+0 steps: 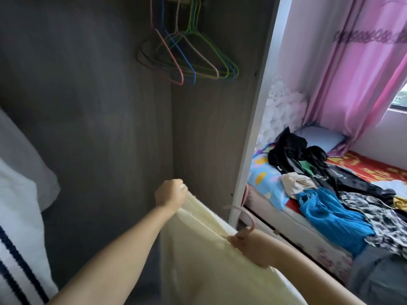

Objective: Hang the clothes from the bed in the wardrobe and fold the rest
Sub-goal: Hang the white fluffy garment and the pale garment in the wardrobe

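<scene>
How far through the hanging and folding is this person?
Early. White clothes already hang at the wardrobe's left. In hand: a cream garment, left hand gripping its edge, right hand holding its pink hanger. Left: the pile on the bed; empty hangers wait.

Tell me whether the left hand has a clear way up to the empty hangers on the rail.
Probably not yet: the left hand grips the cream garment. The space up to the empty hangers looks open, though.
</scene>
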`<state>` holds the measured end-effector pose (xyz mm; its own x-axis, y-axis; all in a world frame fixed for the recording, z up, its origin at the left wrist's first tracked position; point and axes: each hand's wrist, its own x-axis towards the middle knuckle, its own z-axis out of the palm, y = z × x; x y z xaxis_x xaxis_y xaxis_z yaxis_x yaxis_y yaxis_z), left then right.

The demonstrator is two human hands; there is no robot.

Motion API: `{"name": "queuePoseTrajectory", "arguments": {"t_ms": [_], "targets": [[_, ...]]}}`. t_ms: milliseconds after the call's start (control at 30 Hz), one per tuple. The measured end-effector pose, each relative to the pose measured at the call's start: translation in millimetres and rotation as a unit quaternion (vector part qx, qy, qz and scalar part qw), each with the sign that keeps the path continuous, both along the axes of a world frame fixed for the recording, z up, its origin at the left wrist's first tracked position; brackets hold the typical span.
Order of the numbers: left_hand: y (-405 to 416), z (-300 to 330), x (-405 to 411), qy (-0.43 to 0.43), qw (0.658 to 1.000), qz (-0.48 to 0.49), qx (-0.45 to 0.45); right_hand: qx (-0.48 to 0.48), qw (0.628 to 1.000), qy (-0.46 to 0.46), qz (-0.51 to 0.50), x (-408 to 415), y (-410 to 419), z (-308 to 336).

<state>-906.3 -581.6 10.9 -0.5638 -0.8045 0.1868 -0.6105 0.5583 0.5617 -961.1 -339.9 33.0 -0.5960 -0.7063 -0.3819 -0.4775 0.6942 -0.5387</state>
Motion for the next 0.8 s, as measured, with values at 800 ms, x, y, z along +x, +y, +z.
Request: {"name": "queuePoseTrajectory", "arguments": {"t_ms": [800], "targets": [[-6,49,3,0.149,0.938,-0.311,-0.020,-0.204,0.970,0.044,0.128,-57,-45,134]]}}
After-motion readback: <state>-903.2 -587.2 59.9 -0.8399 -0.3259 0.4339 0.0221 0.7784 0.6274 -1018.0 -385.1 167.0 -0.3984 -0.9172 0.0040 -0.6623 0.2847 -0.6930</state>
